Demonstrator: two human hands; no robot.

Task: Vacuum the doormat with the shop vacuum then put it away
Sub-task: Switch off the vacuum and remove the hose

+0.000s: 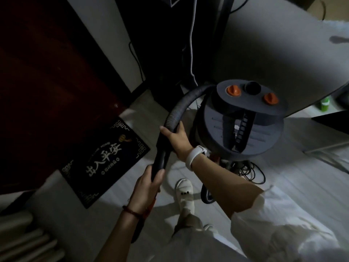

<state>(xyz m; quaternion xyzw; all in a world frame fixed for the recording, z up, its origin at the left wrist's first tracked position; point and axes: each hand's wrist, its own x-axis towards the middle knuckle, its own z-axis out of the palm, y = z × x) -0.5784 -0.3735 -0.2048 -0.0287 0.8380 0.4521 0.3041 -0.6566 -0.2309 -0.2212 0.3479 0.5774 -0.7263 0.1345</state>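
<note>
A dark doormat (105, 159) with gold lettering lies on the pale floor in front of a dark red door. The grey shop vacuum (243, 121), with two orange knobs on top, stands to the right of it. Its ribbed black hose (181, 104) arcs from the vacuum toward me. My right hand (177, 138) grips the hose where it meets the black wand. My left hand (147, 188) grips the wand (160, 157) lower down. The wand's lower end runs under my left forearm and is mostly hidden.
A dark red door (47, 82) fills the left. A grey table (283, 53) overhangs the vacuum. A coiled black cord (247, 171) lies on the floor beside the vacuum base. My slippered foot (185, 193) stands below the hands. A radiator (24, 239) sits at the bottom left.
</note>
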